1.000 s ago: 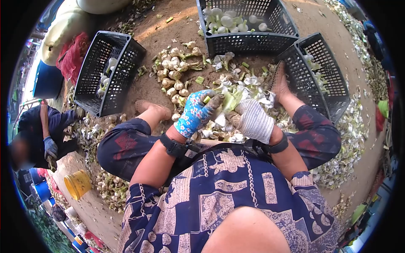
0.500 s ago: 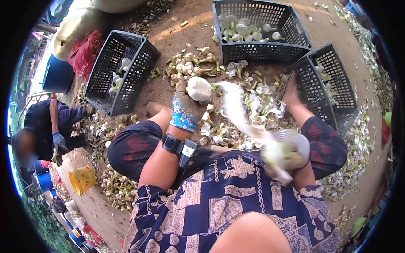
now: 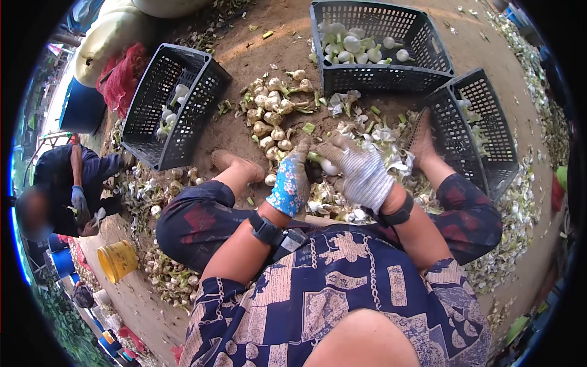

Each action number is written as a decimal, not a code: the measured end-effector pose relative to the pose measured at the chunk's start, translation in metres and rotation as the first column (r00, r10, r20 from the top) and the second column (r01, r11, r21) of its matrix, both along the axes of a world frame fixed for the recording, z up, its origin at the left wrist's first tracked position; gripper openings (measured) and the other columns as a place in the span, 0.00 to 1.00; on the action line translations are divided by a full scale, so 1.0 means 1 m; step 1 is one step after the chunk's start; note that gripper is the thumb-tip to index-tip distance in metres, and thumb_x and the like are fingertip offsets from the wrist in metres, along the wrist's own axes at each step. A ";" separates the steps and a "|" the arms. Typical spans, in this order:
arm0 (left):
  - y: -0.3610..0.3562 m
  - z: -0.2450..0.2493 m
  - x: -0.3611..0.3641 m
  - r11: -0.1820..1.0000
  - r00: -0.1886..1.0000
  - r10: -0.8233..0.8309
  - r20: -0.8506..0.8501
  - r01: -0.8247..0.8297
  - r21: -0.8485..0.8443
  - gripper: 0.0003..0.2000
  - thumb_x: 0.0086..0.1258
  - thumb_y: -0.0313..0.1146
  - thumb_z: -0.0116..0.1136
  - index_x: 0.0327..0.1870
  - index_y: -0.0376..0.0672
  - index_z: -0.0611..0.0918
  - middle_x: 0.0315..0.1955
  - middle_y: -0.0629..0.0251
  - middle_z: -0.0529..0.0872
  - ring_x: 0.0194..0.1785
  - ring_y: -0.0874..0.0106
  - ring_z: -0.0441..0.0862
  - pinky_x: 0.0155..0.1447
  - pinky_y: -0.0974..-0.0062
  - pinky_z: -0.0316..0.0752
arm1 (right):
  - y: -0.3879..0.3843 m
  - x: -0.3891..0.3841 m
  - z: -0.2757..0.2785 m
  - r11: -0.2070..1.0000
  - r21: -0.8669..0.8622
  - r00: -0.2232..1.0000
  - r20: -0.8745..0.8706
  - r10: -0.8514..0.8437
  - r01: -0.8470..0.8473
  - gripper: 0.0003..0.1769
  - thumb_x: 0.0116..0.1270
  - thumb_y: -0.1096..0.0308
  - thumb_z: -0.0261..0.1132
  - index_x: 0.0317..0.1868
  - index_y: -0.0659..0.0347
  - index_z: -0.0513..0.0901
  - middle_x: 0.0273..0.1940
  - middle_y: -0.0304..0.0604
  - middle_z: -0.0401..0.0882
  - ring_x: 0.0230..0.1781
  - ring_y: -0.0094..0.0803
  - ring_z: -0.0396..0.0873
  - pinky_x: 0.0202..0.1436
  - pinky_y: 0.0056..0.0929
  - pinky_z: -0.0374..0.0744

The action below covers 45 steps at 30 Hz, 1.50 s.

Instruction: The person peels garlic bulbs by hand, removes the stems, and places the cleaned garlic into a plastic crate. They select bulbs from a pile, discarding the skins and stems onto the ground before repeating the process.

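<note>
My left hand (image 3: 290, 178), in a blue flowered glove, is closed beside the green stem end of a white garlic bulb (image 3: 330, 167); what its fingers grip is hidden. From the right, my right hand (image 3: 362, 166), in a grey-white glove, has its fingers wrapped over that bulb. The fingertips of both hands nearly meet. Just beyond them is a pile of unpeeled garlic bulbs (image 3: 262, 129). Loose white peelings (image 3: 384, 138) lie around my right hand.
Black crates with white garlic stand at the left (image 3: 153, 136), top (image 3: 385, 78) and right (image 3: 455, 131). A yellow bucket (image 3: 117, 261), red net (image 3: 124, 82) and another person (image 3: 73, 177) are at the left.
My right hand has swung forward from near my lap to meet my left hand. The large white bulb is gone from my left hand, which has moved back slightly, uncovering more of the pile.
</note>
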<state>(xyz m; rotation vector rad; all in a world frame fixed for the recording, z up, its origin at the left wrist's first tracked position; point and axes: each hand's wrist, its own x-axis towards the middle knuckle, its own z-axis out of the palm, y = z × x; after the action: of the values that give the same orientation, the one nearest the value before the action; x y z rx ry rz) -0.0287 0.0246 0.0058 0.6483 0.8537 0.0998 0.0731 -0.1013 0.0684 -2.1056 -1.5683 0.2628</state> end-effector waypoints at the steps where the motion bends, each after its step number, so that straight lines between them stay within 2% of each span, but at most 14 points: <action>1: 0.008 0.011 -0.001 0.997 0.992 0.025 0.126 -0.016 -0.075 0.16 0.71 0.50 0.47 0.41 0.45 0.77 0.26 0.69 0.80 0.25 0.75 0.76 0.31 0.76 0.71 | 0.004 0.016 0.005 0.995 0.083 0.999 -0.009 -0.048 0.049 0.29 0.51 0.69 0.67 0.56 0.54 0.73 0.52 0.51 0.73 0.50 0.47 0.76 0.50 0.41 0.78; 4: 0.037 0.011 -0.008 0.977 0.962 0.180 0.204 -0.151 -0.151 0.17 0.69 0.50 0.50 0.46 0.45 0.75 0.32 0.67 0.81 0.30 0.72 0.77 0.33 0.73 0.72 | 0.018 0.074 0.037 0.915 0.223 0.921 0.124 -0.368 0.336 0.31 0.50 0.71 0.68 0.58 0.55 0.72 0.52 0.49 0.73 0.51 0.45 0.75 0.57 0.43 0.74; 6: 0.053 0.018 -0.007 0.942 0.945 0.323 0.042 -0.318 -0.107 0.15 0.71 0.46 0.47 0.45 0.45 0.75 0.28 0.69 0.80 0.27 0.75 0.75 0.28 0.77 0.70 | 0.030 0.104 0.050 0.864 0.318 0.683 0.530 -0.503 0.390 0.33 0.50 0.72 0.68 0.60 0.57 0.71 0.53 0.50 0.72 0.53 0.48 0.73 0.61 0.41 0.70; 9: 0.069 0.035 -0.004 0.883 0.891 0.453 0.023 -0.445 -0.151 0.13 0.71 0.43 0.46 0.44 0.44 0.75 0.32 0.65 0.82 0.30 0.72 0.78 0.34 0.75 0.74 | 0.065 0.099 0.013 0.923 0.248 0.856 0.361 -0.371 0.296 0.35 0.48 0.70 0.70 0.59 0.60 0.71 0.55 0.52 0.73 0.57 0.46 0.71 0.64 0.38 0.66; 12: 0.079 0.018 -0.006 0.878 0.885 0.463 0.056 -0.448 -0.168 0.14 0.68 0.43 0.51 0.45 0.42 0.74 0.32 0.66 0.77 0.30 0.71 0.73 0.33 0.74 0.70 | 0.123 0.072 -0.088 0.953 -0.192 0.972 0.002 -0.237 0.233 0.33 0.54 0.61 0.67 0.60 0.61 0.69 0.55 0.54 0.73 0.56 0.47 0.72 0.60 0.38 0.71; 15: 0.078 0.016 -0.003 0.851 0.884 0.467 -0.017 -0.454 -0.263 0.14 0.69 0.42 0.50 0.46 0.42 0.75 0.31 0.66 0.77 0.29 0.72 0.73 0.33 0.74 0.70 | 0.193 0.062 -0.161 0.724 -0.674 0.899 -0.216 -0.382 0.146 0.39 0.56 0.52 0.65 0.64 0.61 0.63 0.51 0.59 0.76 0.53 0.50 0.74 0.56 0.41 0.74; 19: 0.086 0.011 0.001 0.868 0.886 0.463 -0.022 -0.458 -0.194 0.13 0.69 0.41 0.51 0.45 0.43 0.76 0.31 0.67 0.77 0.28 0.73 0.73 0.31 0.74 0.69 | 0.219 0.061 -0.232 0.699 -0.678 0.856 -0.204 -0.475 0.227 0.16 0.60 0.65 0.54 0.46 0.58 0.81 0.49 0.54 0.78 0.50 0.50 0.76 0.53 0.42 0.75; 24: 0.089 0.002 0.006 0.873 0.868 0.488 -0.092 -0.487 0.037 0.11 0.66 0.40 0.54 0.43 0.47 0.75 0.28 0.72 0.75 0.28 0.75 0.71 0.31 0.76 0.67 | 0.164 0.085 -0.207 0.914 -0.324 0.886 -0.310 -0.346 0.243 0.18 0.56 0.69 0.55 0.49 0.55 0.80 0.41 0.55 0.80 0.43 0.50 0.78 0.49 0.41 0.76; 34: 0.062 0.040 0.008 0.892 0.889 0.450 0.089 -0.443 -0.088 0.08 0.71 0.33 0.49 0.44 0.40 0.76 0.27 0.68 0.79 0.25 0.77 0.76 0.27 0.78 0.73 | 0.202 0.060 -0.161 0.733 -0.665 0.820 -0.334 -0.464 0.144 0.36 0.58 0.51 0.61 0.62 0.63 0.66 0.57 0.61 0.71 0.58 0.52 0.71 0.59 0.41 0.70; 38: 0.067 0.021 0.011 0.898 0.897 0.437 0.068 -0.432 -0.082 0.08 0.69 0.36 0.51 0.43 0.44 0.78 0.28 0.69 0.80 0.26 0.75 0.74 0.31 0.78 0.69 | 0.233 0.058 -0.205 0.681 -0.699 0.731 -0.345 -0.589 0.219 0.25 0.61 0.60 0.57 0.56 0.65 0.73 0.56 0.57 0.72 0.56 0.49 0.73 0.56 0.39 0.73; 40: 0.074 0.020 0.010 0.904 0.905 0.423 0.040 -0.418 -0.090 0.08 0.69 0.37 0.51 0.43 0.44 0.78 0.27 0.69 0.80 0.26 0.75 0.74 0.31 0.77 0.69 | 0.238 0.067 -0.326 0.734 -0.649 0.896 -0.182 -0.404 0.199 0.18 0.62 0.63 0.56 0.50 0.64 0.78 0.50 0.57 0.77 0.50 0.50 0.77 0.50 0.39 0.77; 42: 0.082 0.020 0.012 0.896 0.901 0.430 0.055 -0.418 -0.152 0.08 0.71 0.33 0.49 0.44 0.42 0.77 0.28 0.68 0.79 0.25 0.77 0.75 0.29 0.78 0.73 | 0.222 0.075 -0.274 0.811 -0.519 0.878 -0.214 -0.428 0.269 0.13 0.60 0.65 0.55 0.40 0.60 0.82 0.39 0.54 0.82 0.41 0.49 0.81 0.43 0.39 0.79; 44: 0.081 0.018 0.010 0.895 0.887 0.446 0.123 -0.445 -0.036 0.07 0.70 0.32 0.49 0.45 0.43 0.76 0.33 0.68 0.81 0.29 0.77 0.77 0.32 0.79 0.73 | 0.201 0.078 -0.233 0.821 -0.521 0.956 -0.029 -0.290 0.233 0.13 0.59 0.65 0.54 0.38 0.60 0.83 0.35 0.51 0.83 0.38 0.46 0.81 0.41 0.40 0.79; 45: 0.081 0.008 0.006 0.868 0.943 0.311 0.119 -0.333 0.368 0.09 0.69 0.36 0.51 0.46 0.45 0.76 0.40 0.68 0.79 0.42 0.73 0.79 0.45 0.72 0.75 | 0.183 0.077 -0.221 0.910 -0.344 0.971 0.025 -0.238 0.232 0.14 0.59 0.66 0.52 0.40 0.56 0.83 0.34 0.51 0.82 0.36 0.46 0.81 0.40 0.41 0.79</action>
<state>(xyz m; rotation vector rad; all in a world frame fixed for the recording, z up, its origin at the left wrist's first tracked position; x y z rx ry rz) -0.0225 0.1058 0.0142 0.8599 0.8903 0.6001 0.1498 0.0817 -0.1521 -2.5268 -1.3130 0.5005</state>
